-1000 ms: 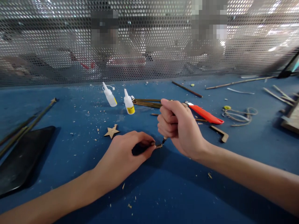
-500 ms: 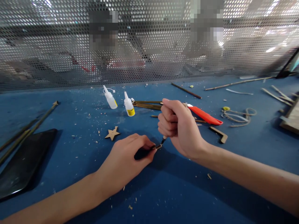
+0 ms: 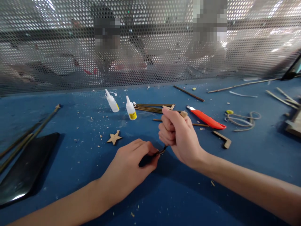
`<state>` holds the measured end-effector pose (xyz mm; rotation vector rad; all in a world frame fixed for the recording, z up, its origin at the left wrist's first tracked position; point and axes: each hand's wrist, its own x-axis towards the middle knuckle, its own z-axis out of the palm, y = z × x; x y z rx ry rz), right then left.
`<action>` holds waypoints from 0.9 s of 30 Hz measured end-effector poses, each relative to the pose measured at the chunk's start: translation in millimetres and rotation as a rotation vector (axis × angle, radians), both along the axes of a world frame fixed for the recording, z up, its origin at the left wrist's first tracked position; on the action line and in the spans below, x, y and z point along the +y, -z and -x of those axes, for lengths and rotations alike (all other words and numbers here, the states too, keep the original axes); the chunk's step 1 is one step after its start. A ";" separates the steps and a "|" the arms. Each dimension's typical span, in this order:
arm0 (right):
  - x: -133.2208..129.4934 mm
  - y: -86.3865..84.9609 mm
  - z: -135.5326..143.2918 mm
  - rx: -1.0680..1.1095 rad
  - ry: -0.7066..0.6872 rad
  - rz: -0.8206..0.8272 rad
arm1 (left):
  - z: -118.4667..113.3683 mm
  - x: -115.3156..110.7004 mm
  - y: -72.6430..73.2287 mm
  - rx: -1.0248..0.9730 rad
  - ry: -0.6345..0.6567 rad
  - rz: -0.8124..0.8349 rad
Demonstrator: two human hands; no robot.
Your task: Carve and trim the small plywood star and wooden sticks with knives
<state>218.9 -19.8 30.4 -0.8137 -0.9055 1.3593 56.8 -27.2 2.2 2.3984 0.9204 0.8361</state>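
Note:
Thumb and fingertips of my left hand pinch a small dark-edged wooden piece low over the table. My right hand is a fist around a wooden-handled carving tool; the handle's rounded end shows above the fist. Its dark metal shaft slants down to the far end of the small piece. The tip's exact shape is too small to tell. To the left of my hands lies a wooden star. An L-shaped wooden piece rests right of my fist.
Two glue bottles stand behind my hands. Thin sticks and a red-handled knife lie beyond my right hand. A black phone and long sticks are at left, string at right. Perforated metal mesh borders the back.
My view has shifted slightly, so most things sit a little lower in the picture. The tool stays at the small piece, and both hands keep their grips.

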 end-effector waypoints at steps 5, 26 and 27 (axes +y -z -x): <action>1.0 3.3 0.5 -0.019 -0.023 -0.022 | -0.2 1.5 1.3 0.010 0.015 -0.021; 2.0 -15.2 -12.2 0.042 -0.016 0.096 | 1.6 2.4 1.3 0.009 -0.046 0.077; 1.8 -18.7 -12.5 0.035 -0.004 0.066 | 1.2 2.2 1.1 0.015 -0.057 0.084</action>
